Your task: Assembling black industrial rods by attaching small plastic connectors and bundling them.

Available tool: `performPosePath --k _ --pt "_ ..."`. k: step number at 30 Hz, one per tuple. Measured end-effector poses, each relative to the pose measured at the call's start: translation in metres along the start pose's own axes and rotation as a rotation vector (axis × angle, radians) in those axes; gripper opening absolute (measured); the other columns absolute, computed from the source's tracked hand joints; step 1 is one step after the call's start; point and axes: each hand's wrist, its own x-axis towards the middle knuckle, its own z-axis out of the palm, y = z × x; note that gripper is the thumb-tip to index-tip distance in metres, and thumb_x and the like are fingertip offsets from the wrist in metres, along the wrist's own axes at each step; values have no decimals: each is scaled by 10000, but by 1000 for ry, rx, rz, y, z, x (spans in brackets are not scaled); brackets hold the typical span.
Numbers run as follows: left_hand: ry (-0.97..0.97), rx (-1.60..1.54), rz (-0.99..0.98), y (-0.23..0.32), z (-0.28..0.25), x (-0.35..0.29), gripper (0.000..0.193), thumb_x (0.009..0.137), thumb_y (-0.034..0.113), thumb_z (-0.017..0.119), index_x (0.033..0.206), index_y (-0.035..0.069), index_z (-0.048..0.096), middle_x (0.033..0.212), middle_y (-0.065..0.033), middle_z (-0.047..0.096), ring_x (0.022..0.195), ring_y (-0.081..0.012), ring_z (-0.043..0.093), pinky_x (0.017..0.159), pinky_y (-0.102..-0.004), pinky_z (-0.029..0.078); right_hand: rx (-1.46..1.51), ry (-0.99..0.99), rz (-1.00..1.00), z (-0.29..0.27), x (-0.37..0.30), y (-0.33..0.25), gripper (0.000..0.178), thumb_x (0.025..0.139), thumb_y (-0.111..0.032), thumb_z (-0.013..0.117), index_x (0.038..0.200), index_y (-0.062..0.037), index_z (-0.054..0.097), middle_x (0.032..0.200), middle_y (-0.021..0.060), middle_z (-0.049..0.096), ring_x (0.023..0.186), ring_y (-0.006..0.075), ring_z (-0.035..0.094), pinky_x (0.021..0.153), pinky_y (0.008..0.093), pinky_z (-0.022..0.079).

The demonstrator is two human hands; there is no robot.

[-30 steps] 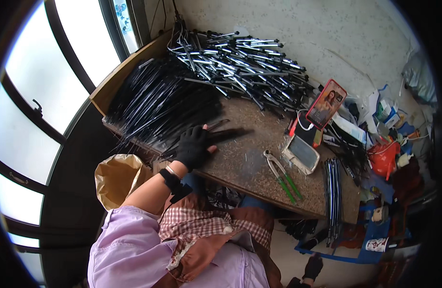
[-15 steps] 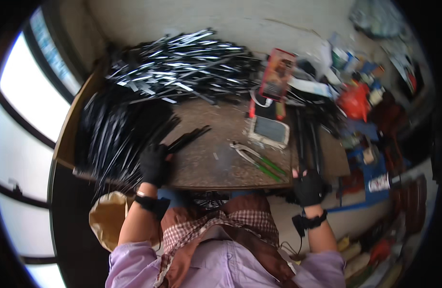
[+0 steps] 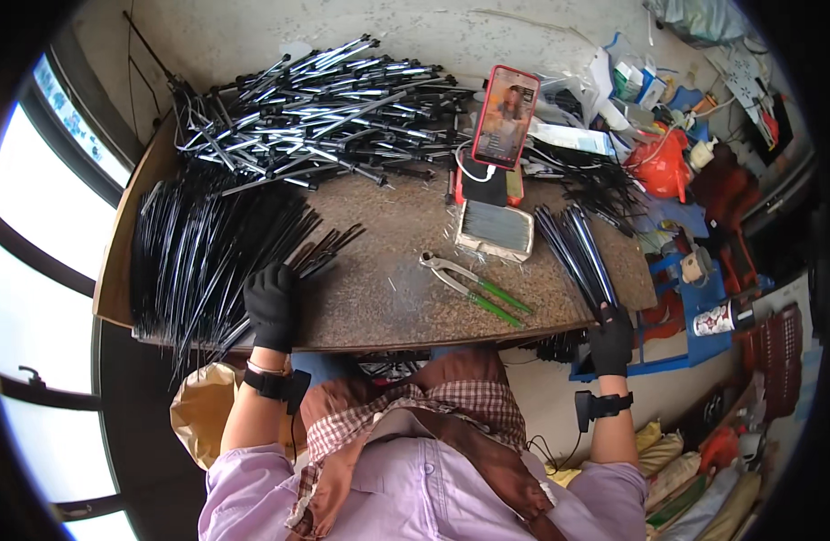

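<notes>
My left hand (image 3: 272,307), in a black glove with its fingers curled, grips a small bundle of thin dark rods (image 3: 329,251) at the table's front edge. The bundle slants out to the right past the knuckles. Under and left of this hand spreads a thick layer of long black rods (image 3: 203,257). At the right of the table my right hand (image 3: 611,343), gloved with bare fingertips, closes on the near ends of shiny dark rods (image 3: 588,248). Its palm is hidden. Green-handled pincers (image 3: 476,287) lie between the hands, jaws toward the far left.
A heap of metal rods with black ends (image 3: 334,117) fills the back left. A phone in a red case (image 3: 505,117) stands behind a pale-framed block (image 3: 494,230). A red plastic bag (image 3: 658,167) and clutter lie right. A paper bag (image 3: 203,406) stands below the table edge.
My right hand has moved right, onto the near ends of the shiny rods. The left hand has shifted slightly left, still on its bundle. The view has shifted slightly and sharpened.
</notes>
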Motion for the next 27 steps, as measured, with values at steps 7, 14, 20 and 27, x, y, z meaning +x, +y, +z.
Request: performPosePath --k 7,14,20,27 --pt "-268 75 -77 2 5 18 213 734 146 552 933 85 510 864 -120 558 754 -305 559 633 -411 461 480 5 -191 -48 45 -87 248 750 -94 608 993 -42 608 977 156 591 920 325 550 805 404 449" --pt "-121 50 -66 23 3 8 321 744 153 563 1057 96 513 923 -146 554 797 -314 575 626 -408 483 584 -69 -727 10 59 -175 281 767 -129 590 1048 -117 597 1054 99 578 925 303 553 773 397 468" --pt "-403 55 -216 16 -17 21 417 720 209 634 1103 105 503 869 -140 592 770 -312 600 585 -420 480 565 -286 -516 26 52 -183 289 805 -163 567 1088 -106 574 1052 151 554 949 303 531 751 424 458" --pt "172 -1373 -335 68 -132 111 357 812 210 626 1118 56 525 844 -68 629 710 -209 615 577 -301 482 532 -397 -516 16 63 -149 423 768 -154 622 1179 -102 539 1163 115 547 1052 302 517 871 376 438"
